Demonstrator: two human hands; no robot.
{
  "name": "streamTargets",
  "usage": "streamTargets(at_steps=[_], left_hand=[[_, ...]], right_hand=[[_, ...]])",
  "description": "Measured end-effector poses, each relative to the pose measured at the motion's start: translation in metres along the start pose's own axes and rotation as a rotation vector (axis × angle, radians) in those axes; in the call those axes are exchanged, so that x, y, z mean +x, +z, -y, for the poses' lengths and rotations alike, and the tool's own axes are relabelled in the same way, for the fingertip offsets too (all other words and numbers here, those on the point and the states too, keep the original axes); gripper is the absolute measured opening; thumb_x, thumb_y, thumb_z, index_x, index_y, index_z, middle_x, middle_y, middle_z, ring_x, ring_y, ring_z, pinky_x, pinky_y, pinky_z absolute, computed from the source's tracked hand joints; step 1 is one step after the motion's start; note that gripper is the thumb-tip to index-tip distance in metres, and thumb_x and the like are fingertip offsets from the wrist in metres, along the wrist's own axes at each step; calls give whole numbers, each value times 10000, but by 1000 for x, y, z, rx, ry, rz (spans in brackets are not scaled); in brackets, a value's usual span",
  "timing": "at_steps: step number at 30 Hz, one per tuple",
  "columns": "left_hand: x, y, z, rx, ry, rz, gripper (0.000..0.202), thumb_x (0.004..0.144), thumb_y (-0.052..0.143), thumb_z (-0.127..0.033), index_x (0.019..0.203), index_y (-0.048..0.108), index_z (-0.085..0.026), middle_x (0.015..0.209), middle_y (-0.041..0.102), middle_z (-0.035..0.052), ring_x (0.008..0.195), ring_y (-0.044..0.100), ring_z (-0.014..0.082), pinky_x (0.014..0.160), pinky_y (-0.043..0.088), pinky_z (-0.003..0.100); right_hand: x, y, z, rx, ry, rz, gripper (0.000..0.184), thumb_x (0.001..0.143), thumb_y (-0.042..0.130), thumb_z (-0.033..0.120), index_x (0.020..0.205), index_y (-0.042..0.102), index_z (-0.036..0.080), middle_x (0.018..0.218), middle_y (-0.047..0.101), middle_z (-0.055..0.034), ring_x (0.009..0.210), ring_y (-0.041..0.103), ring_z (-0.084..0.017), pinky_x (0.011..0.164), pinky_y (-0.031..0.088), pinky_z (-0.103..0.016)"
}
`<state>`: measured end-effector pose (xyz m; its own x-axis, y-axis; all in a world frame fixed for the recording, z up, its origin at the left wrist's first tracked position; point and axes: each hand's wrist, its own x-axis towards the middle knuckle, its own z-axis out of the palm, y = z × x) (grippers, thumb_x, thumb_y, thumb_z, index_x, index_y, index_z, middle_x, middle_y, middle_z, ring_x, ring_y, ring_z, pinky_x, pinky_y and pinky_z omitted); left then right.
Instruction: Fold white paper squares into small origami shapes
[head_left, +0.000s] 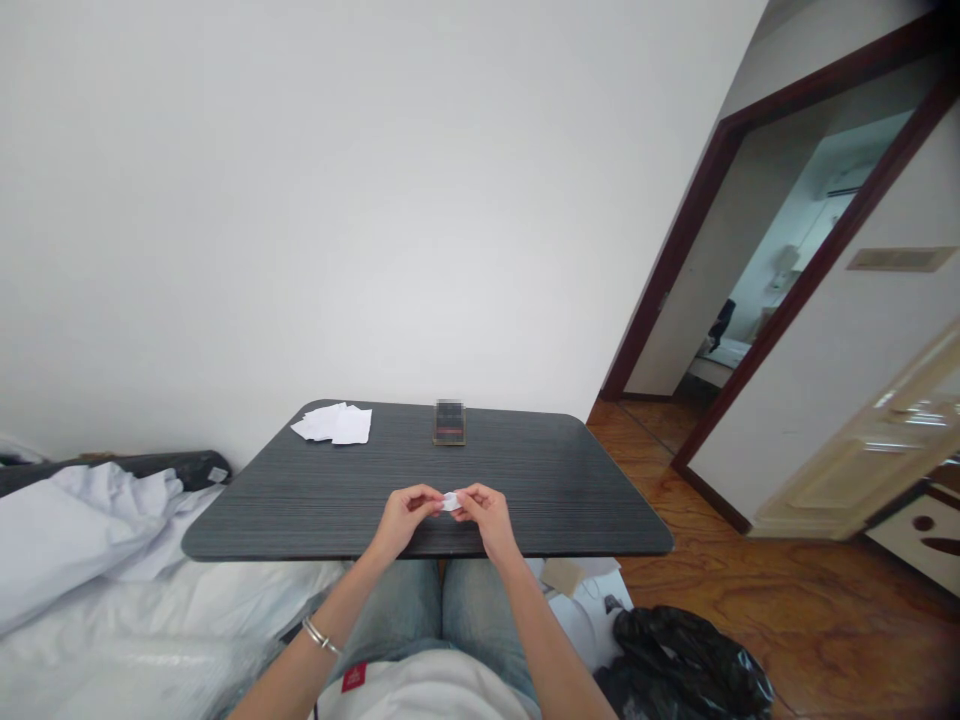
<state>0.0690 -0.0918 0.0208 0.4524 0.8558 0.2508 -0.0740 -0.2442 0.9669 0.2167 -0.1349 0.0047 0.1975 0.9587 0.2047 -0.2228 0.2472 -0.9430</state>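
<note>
Between my two hands is a small piece of white paper (451, 502), held just above the table near its front edge. My left hand (409, 515) pinches its left side with thumb and fingertips. On the other side, my right hand (484, 510) grips it in the same way. The fingertips partly cover the paper, so its full shape is hidden. Farther off at the back left lie several white paper sheets (351, 425), overlapping in a loose pile. A dark flat rectangular item (449, 425) with a red stripe sits at the table's back edge; its kind is unclear.
The dark wood-grain table (540, 480) stands against a white wall (420, 200). White bedding (82, 520) lies to the left. Below right are a black plastic bag (690, 655) and papers. A doorway (720, 240) opens at the right over a wooden floor (750, 590).
</note>
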Motion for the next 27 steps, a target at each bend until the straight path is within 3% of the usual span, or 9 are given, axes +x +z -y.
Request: streamTargets(at_steps=[7,18,27], left_hand=[[0,0,6,-10,-33,-29,122,659,585,-237,653,612,-118,573,600,14,547,563,134,496,470,223],[-3,3,-4,184,115,45,163,718,525,-255,686,621,-128,686,512,18,562,498,104,413,427,174],[-3,3,-6,154,128,86,174,724,525,-286,686,598,-132,729,504,18,603,495,105,441,437,174]], right_hand=[[0,0,-1,-50,-6,30,199,661,624,335,670,622,136,534,615,-3,457,559,-112,452,463,-211],[0,0,-2,-69,-24,59,168,674,620,300,701,642,136,541,616,-5,473,561,-107,462,468,-207],[0,-1,-3,-79,-27,53,181,670,617,316,706,646,141,534,615,-7,467,559,-110,461,470,-215]])
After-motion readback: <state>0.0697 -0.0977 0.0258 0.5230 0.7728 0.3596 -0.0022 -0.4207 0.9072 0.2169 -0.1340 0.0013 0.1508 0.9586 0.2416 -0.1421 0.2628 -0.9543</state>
